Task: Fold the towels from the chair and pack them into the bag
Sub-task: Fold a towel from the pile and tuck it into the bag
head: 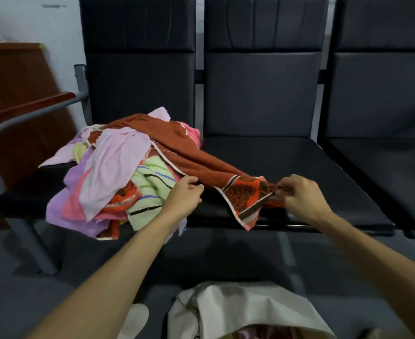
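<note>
Towel-picking, I'd say — left hand (184, 192) and right hand (300, 195) each pinch the patterned edge of the rust-red towel (196, 155) — next it wants lifting clear of the pile (108, 172) and spreading.

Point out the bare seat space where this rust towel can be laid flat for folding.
The middle seat is mostly bare, bordered by the rust towel at its front-left and the backrest behind. The right seat shows bare. The left seat is crowded with the towel pile.
</note>
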